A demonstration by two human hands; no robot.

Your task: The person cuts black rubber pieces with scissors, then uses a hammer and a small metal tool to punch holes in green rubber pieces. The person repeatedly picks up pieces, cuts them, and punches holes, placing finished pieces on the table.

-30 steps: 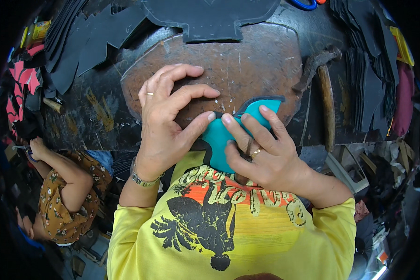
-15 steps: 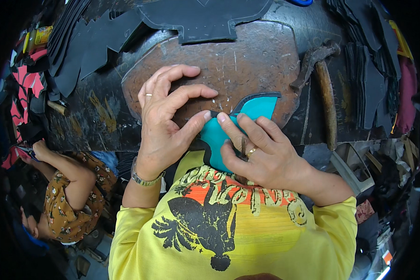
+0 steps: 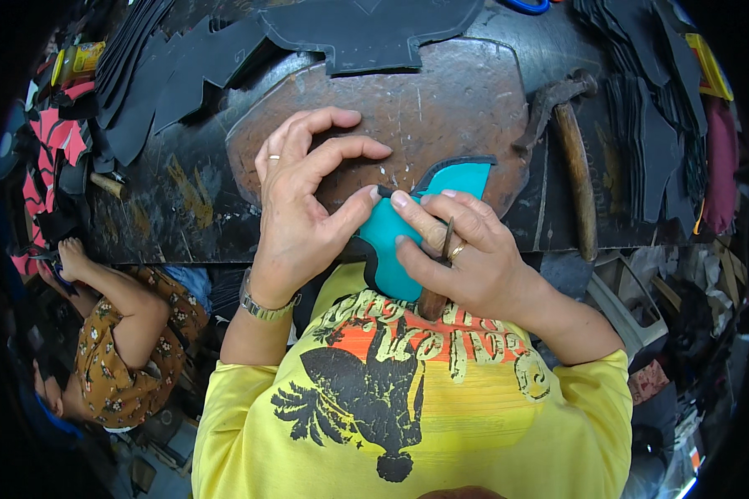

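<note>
A teal piece of fabric with black edging (image 3: 384, 241) lies at the near edge of a worn brown board, part of it overhanging toward my yellow shirt. My left hand (image 3: 304, 195) rests its thumb tip on the black edge, its other fingers spread and bent above the board, holding nothing. With its index finger and thumb on the teal surface, my right hand (image 3: 466, 241) lies across the piece. Tucked among its fingers is a wooden-handled tool (image 3: 432, 304) with a thin metal shaft; whether its tip is pointed or flat, I cannot tell.
The brown board (image 3: 333, 100) sits on a dark table. Right of it lies a hammer (image 3: 577, 175) with a wooden handle. Stacks of black cut pieces (image 3: 641, 150) stand at the right, more (image 3: 200, 75) at the far left. A person in a floral garment (image 3: 133, 358) works at left.
My right fingers have shifted slightly along the teal piece, and the tool in that hand has tilted, showing more of its handle. The view has moved a little; my left hand keeps its pose.
</note>
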